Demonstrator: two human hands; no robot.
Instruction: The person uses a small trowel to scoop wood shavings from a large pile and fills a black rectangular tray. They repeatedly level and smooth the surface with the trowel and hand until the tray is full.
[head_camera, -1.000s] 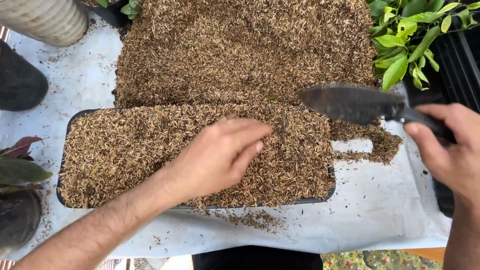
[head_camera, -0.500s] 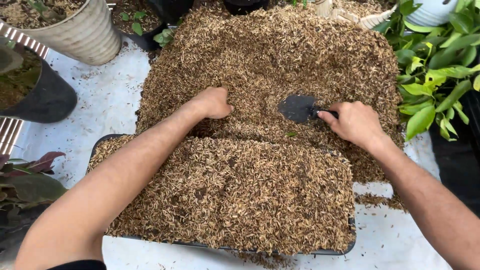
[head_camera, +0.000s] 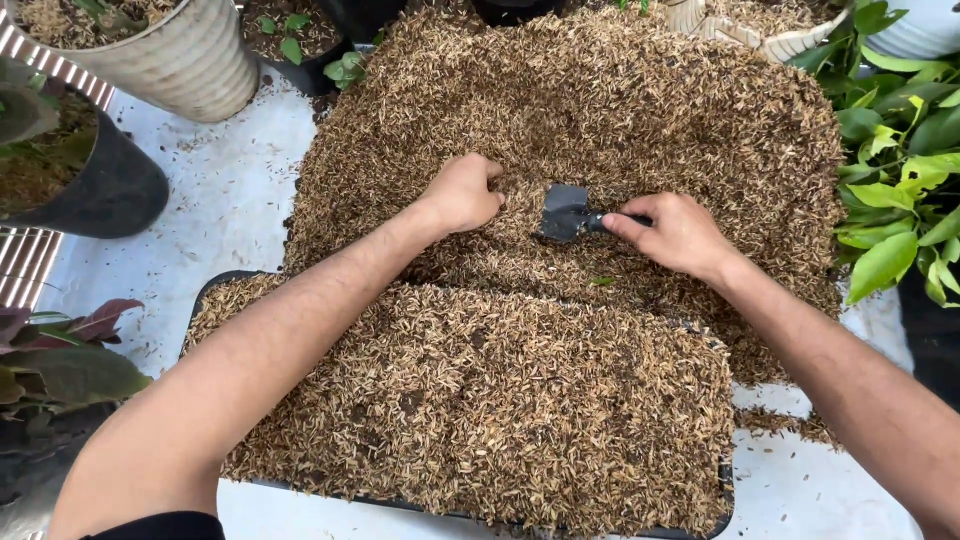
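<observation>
So my right hand (head_camera: 680, 232) is wrapped around the handle of the little black trowel (head_camera: 566, 211), fingers clamped on it, and the blade is lying flat on the big husk pile (head_camera: 600, 110), about in the middle of its near slope. My left hand (head_camera: 462, 192) is just left of the blade, fingers curled together and dug into the husks like I'm grabbing a handful, can't really tell how much is in there since the fingertips are buried. Nearer to me than the pile sits the black tray (head_camera: 727, 490), heaped full of the same brown husks, its far edge right up against the foot of the pile so the two kind of run together. There's one small green leaf bit (head_camera: 601, 281) lying on the husks between the trowel and the tray. Everything's on a white sheet (head_camera: 215, 205) with husks scattered about. Left of the pile there's a ribbed pale pot (head_camera: 170, 60) and a dark pot (head_camera: 105, 185), and a reddish-leaved plant (head_camera: 70, 345) closer to me. Right of the pile is a bunch of bright green leaves (head_camera: 895, 190)
</observation>
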